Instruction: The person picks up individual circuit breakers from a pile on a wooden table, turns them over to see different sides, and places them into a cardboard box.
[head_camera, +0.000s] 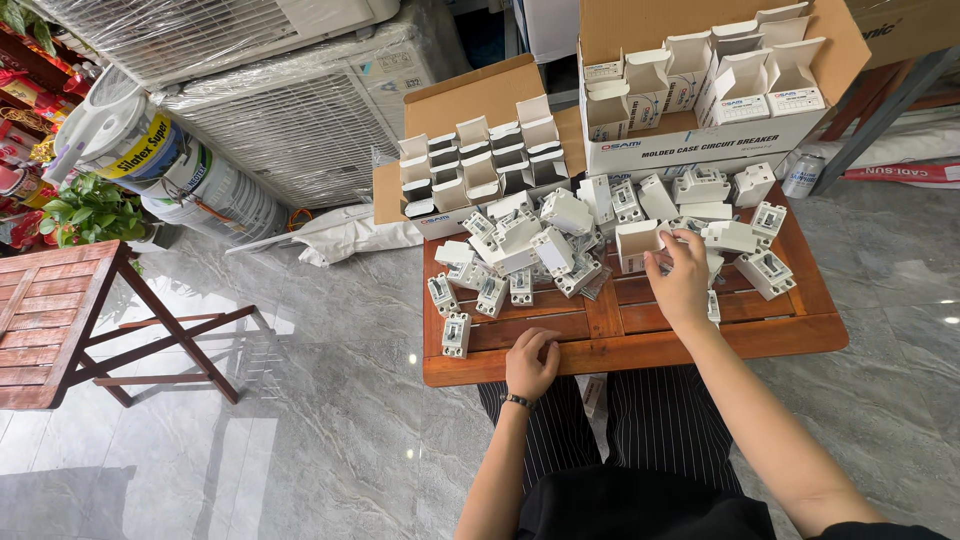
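— What's on the wooden worktop (640, 345)?
— Two cardboard cartons (690, 140) of small boxes, then a heap of white circuit breakers (545, 245).
— The hands?
— Right hand (682, 285) pinches an open small box (638, 240); left hand (530, 365) rests curled and empty at the near edge.

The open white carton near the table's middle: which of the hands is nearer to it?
Right. The right hand has its fingertips at the open white carton. The left hand rests at the table's near edge, well short of it.

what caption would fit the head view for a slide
Right hand reaching into a pile of white breakers on a wooden table, left hand resting at its front edge.
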